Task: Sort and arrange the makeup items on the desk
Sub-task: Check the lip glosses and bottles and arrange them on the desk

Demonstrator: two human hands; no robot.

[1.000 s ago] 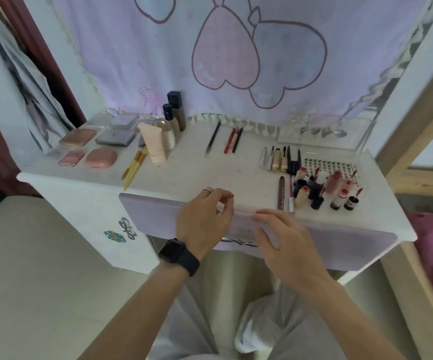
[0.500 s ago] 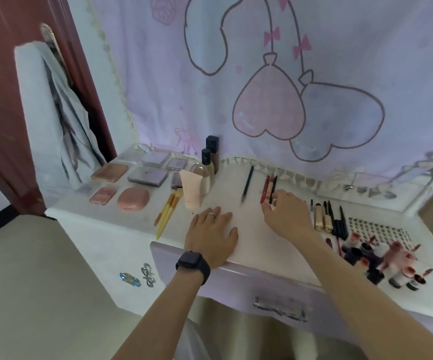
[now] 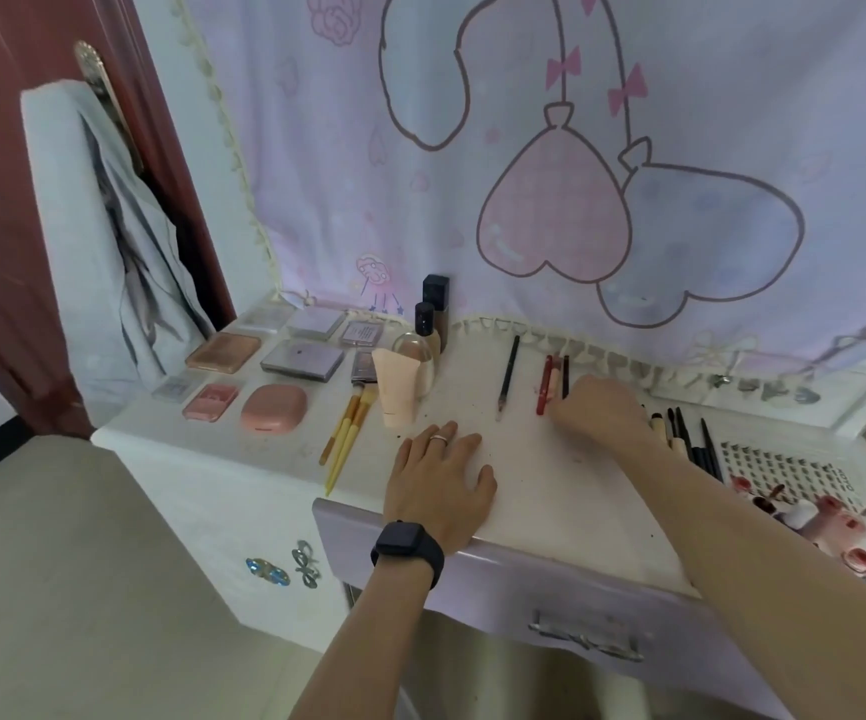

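1. The left hand [image 3: 441, 483] lies flat, palm down with straight fingers, on the desk [image 3: 555, 491] near its front edge. A black watch [image 3: 409, 545] is on the wrist.
2. The right hand [image 3: 597, 415] reaches farther back, fingers curled at the near ends of the red pencils [image 3: 544, 384]; I cannot tell whether it grips one.
3. A black pencil [image 3: 508, 374] lies just left of them.
4. Yellow brushes [image 3: 348, 433], a pink tube [image 3: 394, 389] and compacts [image 3: 274, 407] sit on the left. Lip glosses [image 3: 831, 514] cluster at the right.

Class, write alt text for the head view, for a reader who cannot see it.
A person's right hand reaches red pencils at the back of a white desk; the left hand rests flat. Compacts and brushes lie farther left.
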